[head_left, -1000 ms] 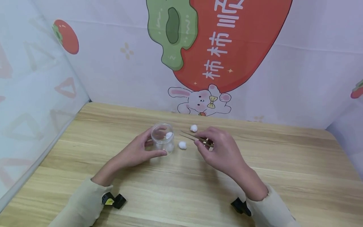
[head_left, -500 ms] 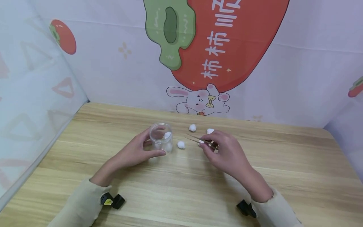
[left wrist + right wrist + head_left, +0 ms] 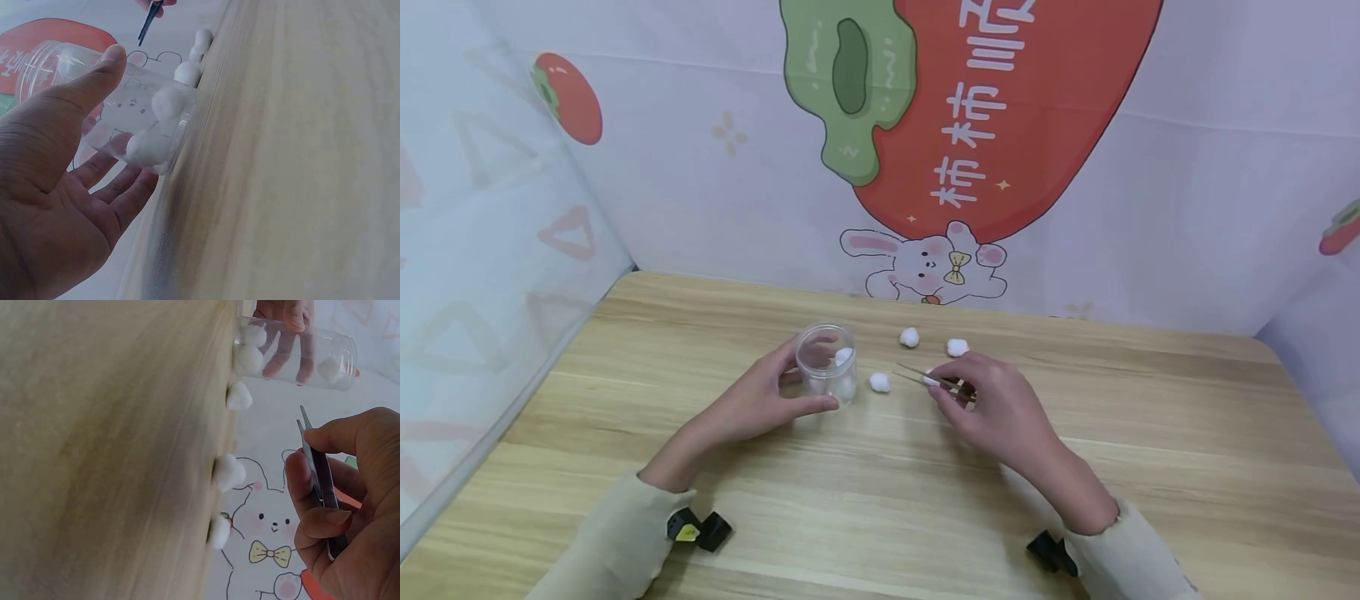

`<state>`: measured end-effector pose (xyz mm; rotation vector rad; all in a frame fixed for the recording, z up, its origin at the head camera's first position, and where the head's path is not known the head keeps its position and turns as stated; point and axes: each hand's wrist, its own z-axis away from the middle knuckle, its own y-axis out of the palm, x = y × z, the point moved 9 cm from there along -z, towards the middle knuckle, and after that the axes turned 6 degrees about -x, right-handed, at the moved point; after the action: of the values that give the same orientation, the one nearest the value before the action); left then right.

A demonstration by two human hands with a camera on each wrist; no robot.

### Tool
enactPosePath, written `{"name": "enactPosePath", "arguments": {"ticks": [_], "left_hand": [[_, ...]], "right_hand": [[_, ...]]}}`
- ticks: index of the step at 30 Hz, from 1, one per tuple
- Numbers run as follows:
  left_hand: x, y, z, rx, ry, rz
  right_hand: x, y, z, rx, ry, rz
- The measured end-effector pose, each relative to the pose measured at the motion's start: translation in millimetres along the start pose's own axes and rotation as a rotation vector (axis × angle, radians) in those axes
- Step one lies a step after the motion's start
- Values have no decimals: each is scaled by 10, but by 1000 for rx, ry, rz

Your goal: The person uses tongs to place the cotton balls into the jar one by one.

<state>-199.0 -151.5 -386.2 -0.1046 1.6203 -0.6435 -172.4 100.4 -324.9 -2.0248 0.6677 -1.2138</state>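
My left hand (image 3: 767, 392) grips a clear plastic jar (image 3: 827, 379) that stands upright and uncapped on the table, thumb in front and fingers behind. White cotton balls show through its wall: two at the bottom and one cotton ball (image 3: 329, 370) up near the mouth. Tweezers (image 3: 322, 472) are pinched in my right hand (image 3: 1000, 408), their tips slightly apart with nothing between them. The tips hover above the table, right of the jar. Near them lie a cotton ball (image 3: 880, 382), another cotton ball (image 3: 909, 337) and a third cotton ball (image 3: 957, 347); one more is partly hidden behind the tweezers.
The wood-grain table (image 3: 820, 517) ends at the back against a printed cloth (image 3: 1195, 208) with a bunny and a large persimmon. A second cloth panel (image 3: 497, 250) borders the left side. Small black devices are strapped at both sleeves.
My right hand with the tweezers has moved a little to the right and down, uncovering cotton balls behind it. The left hand and jar stay in place.
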Motion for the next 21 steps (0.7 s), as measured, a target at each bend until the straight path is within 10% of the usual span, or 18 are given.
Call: {"name": "enactPosePath", "arguments": {"ticks": [21], "left_hand": [[-5, -3, -1, 1, 4, -3]], "right_hand": [[-171, 182, 32, 77, 37, 18]]}}
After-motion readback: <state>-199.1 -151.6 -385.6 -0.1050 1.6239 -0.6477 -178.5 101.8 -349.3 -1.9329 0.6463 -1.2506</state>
